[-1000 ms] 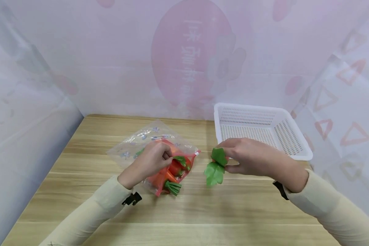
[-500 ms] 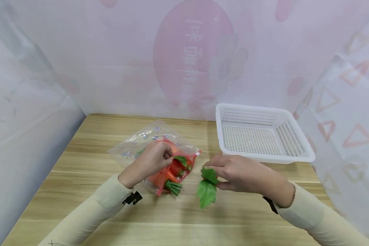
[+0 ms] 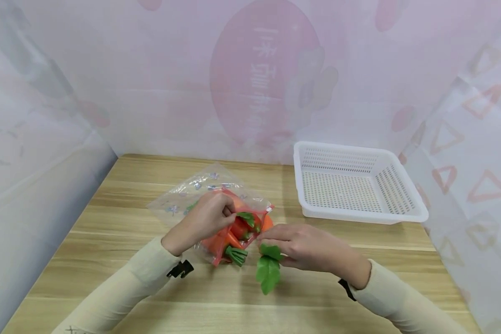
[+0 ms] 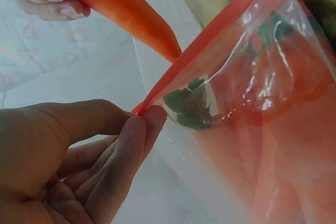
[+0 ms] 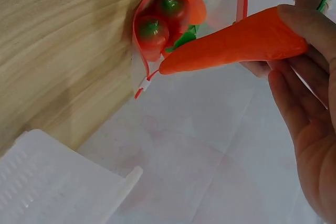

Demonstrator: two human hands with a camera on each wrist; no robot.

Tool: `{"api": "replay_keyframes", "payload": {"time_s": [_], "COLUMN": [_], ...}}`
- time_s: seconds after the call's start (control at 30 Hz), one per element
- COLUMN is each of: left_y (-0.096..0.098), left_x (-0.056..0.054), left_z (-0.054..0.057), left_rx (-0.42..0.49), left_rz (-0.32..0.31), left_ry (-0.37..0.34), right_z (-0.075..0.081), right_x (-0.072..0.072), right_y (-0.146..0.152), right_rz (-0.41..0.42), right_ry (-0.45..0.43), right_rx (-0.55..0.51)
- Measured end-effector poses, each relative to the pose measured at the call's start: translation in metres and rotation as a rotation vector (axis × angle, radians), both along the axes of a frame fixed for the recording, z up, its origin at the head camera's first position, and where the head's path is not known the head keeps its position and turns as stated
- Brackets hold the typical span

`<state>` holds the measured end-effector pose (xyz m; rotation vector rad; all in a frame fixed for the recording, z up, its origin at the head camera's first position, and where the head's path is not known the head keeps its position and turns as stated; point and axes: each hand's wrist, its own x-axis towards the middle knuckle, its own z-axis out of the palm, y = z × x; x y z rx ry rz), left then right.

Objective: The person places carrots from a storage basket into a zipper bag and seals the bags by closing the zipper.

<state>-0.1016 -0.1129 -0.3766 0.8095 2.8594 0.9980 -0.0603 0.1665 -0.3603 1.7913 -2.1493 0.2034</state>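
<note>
My left hand [image 3: 206,218] pinches the red-edged mouth of a clear zip bag [image 4: 241,72], holding it up at the table's middle. Inside the bag are several orange and red vegetables; a carrot with cut green stems [image 3: 236,255] pokes out at the near side. My right hand [image 3: 305,246] grips a carrot [image 5: 236,45] with green leaves [image 3: 268,273] by its thick end. The carrot's narrow tip lies at the bag's opening in both wrist views; whether it touches the rim I cannot tell. Red, green-topped vegetables [image 5: 170,9] show in the bag in the right wrist view.
A white perforated basket [image 3: 359,215] stands at the table's back right, behind my right hand. The wooden table [image 3: 150,297] ends at a printed cloth backdrop [image 3: 158,116], with cloth walls on both sides. The bag's white slider [image 5: 145,84] hangs at one end of its mouth.
My right hand has carried the carrot from in front of the basket leftward and nearer, up to the bag's mouth. The left hand keeps its pinch on the bag, nearly still.
</note>
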Motion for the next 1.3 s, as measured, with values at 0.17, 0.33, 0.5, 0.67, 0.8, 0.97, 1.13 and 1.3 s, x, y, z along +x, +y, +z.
{"api": "replay_keyframes", "payload": {"time_s": [0.17,0.33,0.5,0.67,0.8,0.97,1.13,1.3], "left_y": [0.001,0.002,0.002,0.001,0.001,0.002,0.002,0.002], "left_x": [0.000,-0.001,-0.002,-0.002,-0.002,-0.002,0.000,0.001], "left_z": [0.001,0.002,0.002,0.001,0.000,-0.001,0.000,0.000], "left_rx": [0.003,0.002,-0.004,-0.002,-0.004,-0.012,-0.008,-0.001], "left_rz": [-0.010,-0.018,-0.019,-0.020,-0.018,-0.014,-0.006,0.000], "left_ry": [0.001,0.000,0.003,0.003,0.007,0.011,0.002,-0.023], "right_z": [-0.008,-0.016,-0.026,-0.034,-0.040,-0.046,-0.053,-0.059], "right_x": [-0.004,-0.009,-0.018,-0.026,-0.030,-0.034,-0.037,-0.041], "right_y": [-0.001,-0.001,0.000,0.002,0.003,0.002,0.000,-0.002], "right_rz": [-0.013,-0.003,0.009,-0.037,-0.079,-0.138,-0.198,-0.233], "right_ry": [-0.017,-0.029,-0.049,-0.082,-0.094,-0.114,-0.117,-0.082], "right_rx": [-0.023,-0.051,-0.083,-0.099,-0.112,-0.124,-0.121,-0.113]}}
